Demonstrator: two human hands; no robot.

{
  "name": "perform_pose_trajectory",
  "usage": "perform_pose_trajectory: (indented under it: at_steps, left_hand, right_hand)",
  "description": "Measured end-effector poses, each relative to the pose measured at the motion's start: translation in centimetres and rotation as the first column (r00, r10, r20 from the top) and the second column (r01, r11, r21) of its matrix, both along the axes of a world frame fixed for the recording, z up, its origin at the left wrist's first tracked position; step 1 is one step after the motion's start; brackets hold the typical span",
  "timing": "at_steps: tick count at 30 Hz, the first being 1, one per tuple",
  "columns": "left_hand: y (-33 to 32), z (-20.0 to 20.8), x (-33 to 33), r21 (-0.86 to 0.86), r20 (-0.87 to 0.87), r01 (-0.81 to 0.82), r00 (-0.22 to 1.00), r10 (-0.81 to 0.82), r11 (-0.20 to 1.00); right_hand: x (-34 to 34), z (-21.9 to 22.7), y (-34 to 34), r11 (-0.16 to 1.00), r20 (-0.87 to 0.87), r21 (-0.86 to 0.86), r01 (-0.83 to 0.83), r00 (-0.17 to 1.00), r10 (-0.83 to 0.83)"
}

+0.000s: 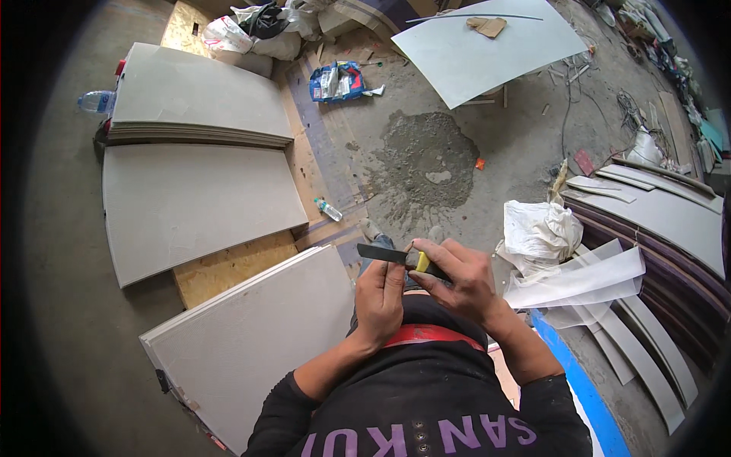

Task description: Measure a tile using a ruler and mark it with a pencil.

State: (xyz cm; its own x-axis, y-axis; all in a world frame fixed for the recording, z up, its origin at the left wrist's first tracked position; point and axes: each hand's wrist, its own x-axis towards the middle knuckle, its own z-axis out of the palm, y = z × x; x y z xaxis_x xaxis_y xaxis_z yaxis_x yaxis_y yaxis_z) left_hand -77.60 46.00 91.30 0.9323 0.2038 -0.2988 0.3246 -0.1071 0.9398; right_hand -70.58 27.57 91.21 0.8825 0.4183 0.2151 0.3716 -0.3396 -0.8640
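Observation:
In front of my waist, my right hand is wrapped round the yellow and black handle of a utility knife. Its wide dark blade sticks out to the left, roughly level. Close beside it is my left hand, fingers closed and pointing up, fingertips pinching the knife near where blade meets handle. The left fingers hide part of the underside of the blade.
Stacks of pale boards lie to my left, with another stack nearer. A white board lies at the far side. Wet grey mortar covers floor ahead. A water bottle, white sack and board offcuts lie around.

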Motion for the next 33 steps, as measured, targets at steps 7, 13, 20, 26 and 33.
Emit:
perform_pose_trajectory:
  at_steps: [7,13,20,26,33]
  left_hand:
    - [-0.4,0.4,0.9,-0.036,0.029,0.006,1.0,-0.005,0.999]
    - [-0.1,1.1,0.8,0.08,0.017,0.037,0.999,-0.038,0.996]
    - [-0.3,1.6,1.3,-0.218,-0.132,-0.028,0.991,-0.001,0.975]
    - [-0.9,1.4,1.4,-0.326,-0.099,-0.058,0.995,0.027,0.944]
    - [-0.7,0.4,0.3,-0.244,-0.085,-0.046,0.996,0.026,0.969]
  right_hand:
    - [0.3,-0.5,-0.2,1.0,-0.022,-0.021,0.022,1.0,-0.023]
    - [0.5,-3.2,-1.0,0.982,-0.009,0.072,0.177,0.984,-0.177]
    - [1.0,-0.4,-3.4,0.995,-0.062,0.015,0.099,0.993,-0.097]
    - [0.2,-0.2,-1.0,1.0,-0.051,-0.013,0.022,0.998,-0.023]
    - [-0.2,-0.2,-0.5,1.0,-0.094,-0.006,0.011,0.996,-0.012]
